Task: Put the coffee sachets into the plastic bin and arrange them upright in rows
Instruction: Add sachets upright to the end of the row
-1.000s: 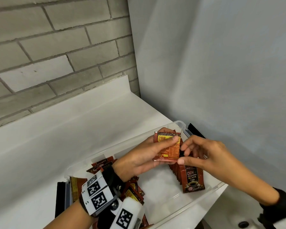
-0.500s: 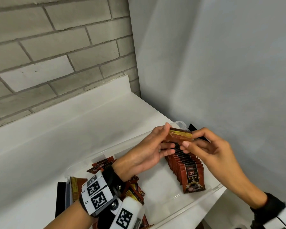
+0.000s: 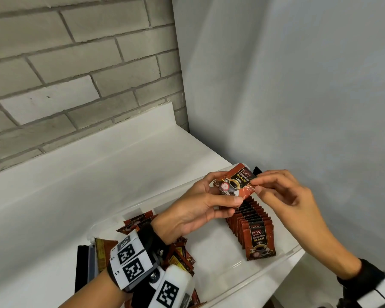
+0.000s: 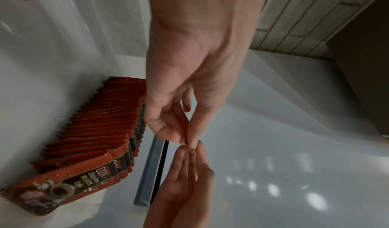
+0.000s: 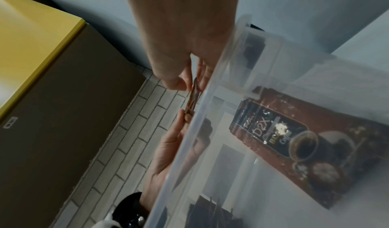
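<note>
Both hands hold one red-brown coffee sachet [image 3: 236,182] above the far end of the clear plastic bin [image 3: 265,274], printed face up. My left hand [image 3: 223,192] grips its left and lower edge between thumb and fingers. My right hand [image 3: 256,185] pinches its right edge. A row of upright sachets [image 3: 253,227] stands along the bin's right side, directly under the held one. In the left wrist view the fingertips of my left hand [image 4: 185,140] meet those of my right hand [image 4: 189,165] beside that row [image 4: 101,128]. The right wrist view shows the held sachet [image 5: 192,98] edge-on.
Loose sachets [image 3: 178,256] lie heaped in the bin's left part, under my left wrist. The bin sits on a white counter [image 3: 98,174] in a corner between a brick wall and a grey wall. A brown box with a yellow top [image 5: 42,32] stands to the right.
The held sachet has been turned over between both hands: its yellow-labelled back faced up a second ago, then it stood edge-on, and now its printed front faces up.
</note>
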`<state>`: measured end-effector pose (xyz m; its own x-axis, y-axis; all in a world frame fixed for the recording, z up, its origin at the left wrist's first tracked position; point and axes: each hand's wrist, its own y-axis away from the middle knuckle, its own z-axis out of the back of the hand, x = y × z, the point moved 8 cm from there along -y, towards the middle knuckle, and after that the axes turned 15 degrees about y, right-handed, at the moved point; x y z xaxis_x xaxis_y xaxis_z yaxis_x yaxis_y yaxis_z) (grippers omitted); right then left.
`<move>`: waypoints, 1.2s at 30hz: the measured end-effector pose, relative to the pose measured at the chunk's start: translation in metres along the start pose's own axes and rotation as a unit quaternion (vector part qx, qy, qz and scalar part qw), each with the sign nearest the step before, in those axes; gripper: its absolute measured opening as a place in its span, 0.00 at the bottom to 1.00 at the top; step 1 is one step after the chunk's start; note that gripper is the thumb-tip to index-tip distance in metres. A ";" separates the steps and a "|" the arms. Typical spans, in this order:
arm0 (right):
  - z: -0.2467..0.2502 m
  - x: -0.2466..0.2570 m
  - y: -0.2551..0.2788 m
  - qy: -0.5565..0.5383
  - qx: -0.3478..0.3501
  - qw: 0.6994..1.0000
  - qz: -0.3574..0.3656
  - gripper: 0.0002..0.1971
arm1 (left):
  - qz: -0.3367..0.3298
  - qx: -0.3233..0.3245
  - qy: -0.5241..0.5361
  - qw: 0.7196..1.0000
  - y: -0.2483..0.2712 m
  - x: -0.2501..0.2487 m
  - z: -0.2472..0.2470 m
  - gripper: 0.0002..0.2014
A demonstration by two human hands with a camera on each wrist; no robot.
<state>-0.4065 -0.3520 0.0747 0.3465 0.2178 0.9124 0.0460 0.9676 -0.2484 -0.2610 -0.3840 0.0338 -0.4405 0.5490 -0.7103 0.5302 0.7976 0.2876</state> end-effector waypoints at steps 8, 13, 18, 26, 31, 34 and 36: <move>0.000 -0.008 -0.007 -0.073 0.058 0.988 -0.120 0.17 | -0.016 0.011 -0.068 0.998 0.002 -0.002 -0.005 0.29; 0.007 -0.010 -0.006 -0.064 0.099 0.979 -0.163 0.12 | 0.006 0.034 -0.093 0.995 0.004 0.001 -0.009 0.23; 0.026 0.002 -0.004 0.131 0.159 0.975 -0.085 0.07 | -0.004 0.040 -0.094 0.995 0.006 -0.009 -0.010 0.13; -0.006 -0.003 0.022 0.431 0.296 0.849 0.072 0.05 | 0.039 0.058 -0.368 0.927 0.010 -0.011 -0.027 0.08; -0.016 -0.012 0.023 0.466 0.318 0.822 0.077 0.07 | 0.114 0.126 -0.528 0.832 0.003 0.008 -0.041 0.11; -0.019 -0.011 0.023 0.479 0.327 0.809 0.095 0.08 | 0.131 0.140 -0.548 0.814 -0.002 0.020 -0.045 0.09; -0.020 -0.010 0.024 0.492 0.335 0.797 0.104 0.09 | 0.132 0.134 -0.556 0.810 -0.004 0.026 -0.045 0.08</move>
<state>-0.3899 -0.3332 0.0533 0.8635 0.4953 0.0947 -0.5043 0.8467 0.1698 -0.3075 -0.3619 0.0435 0.5594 0.0078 -0.8289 0.7034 0.5245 0.4797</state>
